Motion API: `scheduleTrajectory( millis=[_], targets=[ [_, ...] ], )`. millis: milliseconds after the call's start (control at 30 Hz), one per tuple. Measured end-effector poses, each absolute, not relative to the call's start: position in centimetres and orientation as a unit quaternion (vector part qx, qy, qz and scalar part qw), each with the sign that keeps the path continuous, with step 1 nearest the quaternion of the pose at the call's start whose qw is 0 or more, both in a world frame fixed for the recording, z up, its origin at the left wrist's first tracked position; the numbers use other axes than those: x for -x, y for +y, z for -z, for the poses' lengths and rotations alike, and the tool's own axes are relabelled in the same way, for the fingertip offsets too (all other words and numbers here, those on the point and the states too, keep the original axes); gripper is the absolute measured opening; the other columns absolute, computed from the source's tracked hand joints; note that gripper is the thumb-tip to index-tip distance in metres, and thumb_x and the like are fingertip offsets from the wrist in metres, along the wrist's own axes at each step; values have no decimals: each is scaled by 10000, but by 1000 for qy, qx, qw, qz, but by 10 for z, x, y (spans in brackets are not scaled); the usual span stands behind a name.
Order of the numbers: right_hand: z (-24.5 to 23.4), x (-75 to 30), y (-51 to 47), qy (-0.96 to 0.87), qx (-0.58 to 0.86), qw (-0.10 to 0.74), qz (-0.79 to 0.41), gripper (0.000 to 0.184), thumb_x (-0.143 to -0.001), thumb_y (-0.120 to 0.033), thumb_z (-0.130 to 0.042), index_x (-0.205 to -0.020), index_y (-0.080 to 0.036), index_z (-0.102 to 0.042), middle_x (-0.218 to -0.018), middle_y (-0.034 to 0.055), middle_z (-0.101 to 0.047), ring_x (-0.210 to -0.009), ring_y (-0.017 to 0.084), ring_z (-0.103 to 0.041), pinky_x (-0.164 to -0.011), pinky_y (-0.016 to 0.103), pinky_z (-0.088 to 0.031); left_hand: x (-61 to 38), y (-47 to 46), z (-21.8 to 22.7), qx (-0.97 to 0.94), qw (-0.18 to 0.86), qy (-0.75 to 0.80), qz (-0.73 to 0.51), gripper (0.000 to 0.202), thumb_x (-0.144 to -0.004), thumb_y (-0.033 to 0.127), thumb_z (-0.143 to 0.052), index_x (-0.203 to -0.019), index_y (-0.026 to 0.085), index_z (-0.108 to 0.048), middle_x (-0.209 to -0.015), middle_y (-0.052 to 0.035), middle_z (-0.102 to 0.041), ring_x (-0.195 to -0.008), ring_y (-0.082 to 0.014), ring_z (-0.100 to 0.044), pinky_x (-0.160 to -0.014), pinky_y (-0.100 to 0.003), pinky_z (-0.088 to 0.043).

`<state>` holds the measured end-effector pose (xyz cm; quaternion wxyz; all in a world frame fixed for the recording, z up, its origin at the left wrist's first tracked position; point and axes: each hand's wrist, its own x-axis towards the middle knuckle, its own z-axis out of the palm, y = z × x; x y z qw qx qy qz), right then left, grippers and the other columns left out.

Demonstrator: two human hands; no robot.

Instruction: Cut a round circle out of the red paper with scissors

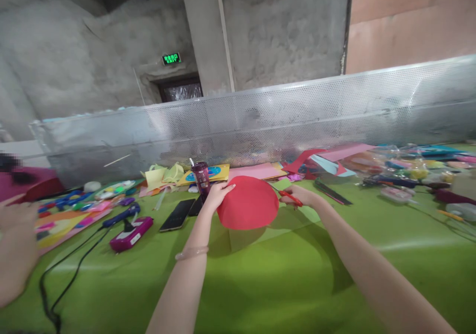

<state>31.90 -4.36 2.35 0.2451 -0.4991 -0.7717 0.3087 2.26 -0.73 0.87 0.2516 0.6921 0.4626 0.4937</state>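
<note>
A round piece of red paper (248, 204) is held up over the green table. My left hand (220, 195) grips its upper left edge, thumb on top and the other fingers mostly hidden. At the right edge of the disc, my right hand (297, 196) is closed around red-handled scissors (291, 198), whose blades point up and left beside the paper. Below the disc lies a pale green sheet (241, 239). A dark purple cup with a straw (201, 179) stands just behind my left hand, and a black phone (177, 215) lies to its left.
A purple power strip (131, 234) with a plugged-in blue glue gun (122, 216) and black cords sits at the left. Another person's arm (17, 249) reaches in there. Coloured paper scraps (323, 161) and bagged craft bits (412, 167) line the back, before a perforated metal panel (260, 120).
</note>
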Motion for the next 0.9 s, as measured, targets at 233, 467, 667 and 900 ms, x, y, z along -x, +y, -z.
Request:
scheduleTrajectory(
  millis=[233,467,667,900],
  targets=[
    [-21,-324,-37,-780,508,230,-284,276,-624,-410,-574,-537,-172,-463,-469,-24,-459,-422,92,-460,-399,207,-391,-21,-4,-7,-695,276,453,-486,370,-680,460,-594,-860,151,-688,-791,-48,-685,-784,-237,-610,-722,-328,-457],
    [-27,-321,-44,-762,494,247,-338,263,-638,-372,-559,-511,-170,-449,-466,-26,-442,-443,95,-462,-452,221,-413,-22,-8,-9,-704,298,438,-474,364,-691,439,-605,-907,157,-686,-906,-60,-687,-841,-244,-613,-757,-333,-452],
    [-27,-318,-47,-754,514,226,-340,185,-598,-309,-556,-517,-168,-466,-482,-24,-456,-446,95,-447,-444,221,-384,-24,-13,-11,-703,315,443,-458,371,-706,433,-595,-941,158,-677,-948,-62,-681,-872,-242,-612,-781,-327,-445],
    [-28,-317,-48,-756,508,219,-350,182,-597,-300,-541,-518,-172,-438,-483,-35,-416,-443,91,-433,-442,223,-378,-23,-11,-9,-708,309,435,-462,357,-705,431,-598,-925,162,-682,-944,-68,-681,-866,-244,-613,-781,-324,-440]
  ],
)
